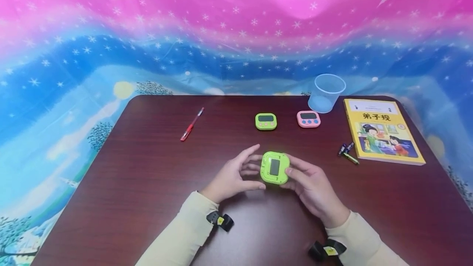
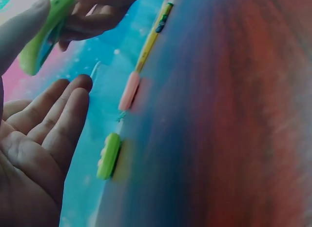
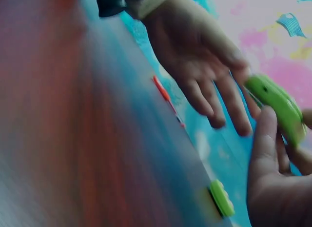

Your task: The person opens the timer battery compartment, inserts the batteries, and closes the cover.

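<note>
In the head view, my right hand [image 1: 319,192] pinches a light-green digital timer [image 1: 280,175] by its right edge, thumb on top. The timer's back faces up, with a grey rectangle and a recessed outline in the green casing. My left hand [image 1: 234,177] is beside the timer's left edge, fingers loosely extended and thumb apart. The left wrist view shows the left palm [image 2: 34,158] with its fingers stretched out. Whether a left fingertip touches the casing, I cannot tell. From the right wrist, the held timer [image 3: 278,107] appears edge-on above the table.
Farther back lie another green timer [image 1: 266,122] and a pink timer [image 1: 308,119]. Behind the pink one stands a clear plastic cup [image 1: 325,95]. Several small batteries [image 1: 346,151] lie by a yellow book [image 1: 382,130] at right. A red pen [image 1: 192,124] rests at left on the table [image 1: 148,184].
</note>
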A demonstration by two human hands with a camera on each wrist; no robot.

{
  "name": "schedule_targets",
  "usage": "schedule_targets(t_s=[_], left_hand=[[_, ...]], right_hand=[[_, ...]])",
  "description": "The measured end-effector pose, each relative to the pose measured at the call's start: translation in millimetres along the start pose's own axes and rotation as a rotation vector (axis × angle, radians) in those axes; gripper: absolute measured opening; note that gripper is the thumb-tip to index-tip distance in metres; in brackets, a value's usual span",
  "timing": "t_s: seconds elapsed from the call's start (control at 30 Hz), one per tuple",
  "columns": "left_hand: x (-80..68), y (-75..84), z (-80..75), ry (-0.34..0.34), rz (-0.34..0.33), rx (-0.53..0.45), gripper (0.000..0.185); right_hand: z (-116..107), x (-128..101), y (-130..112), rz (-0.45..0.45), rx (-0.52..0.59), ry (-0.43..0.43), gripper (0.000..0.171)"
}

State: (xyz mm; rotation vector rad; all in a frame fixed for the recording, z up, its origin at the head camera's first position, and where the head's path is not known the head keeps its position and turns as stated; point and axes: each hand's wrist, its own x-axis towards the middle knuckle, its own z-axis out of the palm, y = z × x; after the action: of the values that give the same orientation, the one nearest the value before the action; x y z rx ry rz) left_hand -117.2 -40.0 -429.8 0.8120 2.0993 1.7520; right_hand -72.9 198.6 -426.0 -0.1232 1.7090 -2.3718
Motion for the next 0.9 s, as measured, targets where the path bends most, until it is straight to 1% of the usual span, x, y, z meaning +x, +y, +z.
schedule_targets(t_s=[0.1,0.2,0.47,0.57,0.73,0.83,0.9], left_hand=[[-0.1,3.2,-3.1,-0.012,0.026,0.01,0.099],[0.0,3.2,-3.9,-0.043,0.04,0.028,0.097],[-0.9,6.6,3.9,-0.133,0.051,0.073,0.091],[-1.4,7.3,8.2,-0.16,0.058,0.094,0.089],[-2.2,6.6,15.4,-0.19,0.089,0.115,0.085],[-2.4,5.2,19.1,-0.193,0.117,0.125,0.082],[-2.3,3.9,21.0,-0.181,0.133,0.153,0.08]], right_hand=[[-7.2,1.8,-3.9,0.015,-0.031,-0.065,0.044],[-13.0,3.1,-7.0,0.03,-0.07,-0.116,0.043],[-22.7,5.5,-9.2,0.09,-0.16,-0.222,0.037],[-23.4,5.8,-8.7,0.096,-0.192,-0.233,0.035],[-23.5,6.3,-6.8,0.102,-0.227,-0.218,0.029],[-23.1,6.5,-4.9,0.091,-0.236,-0.218,0.025],[-22.3,6.4,-3.9,0.081,-0.238,-0.206,0.022]])
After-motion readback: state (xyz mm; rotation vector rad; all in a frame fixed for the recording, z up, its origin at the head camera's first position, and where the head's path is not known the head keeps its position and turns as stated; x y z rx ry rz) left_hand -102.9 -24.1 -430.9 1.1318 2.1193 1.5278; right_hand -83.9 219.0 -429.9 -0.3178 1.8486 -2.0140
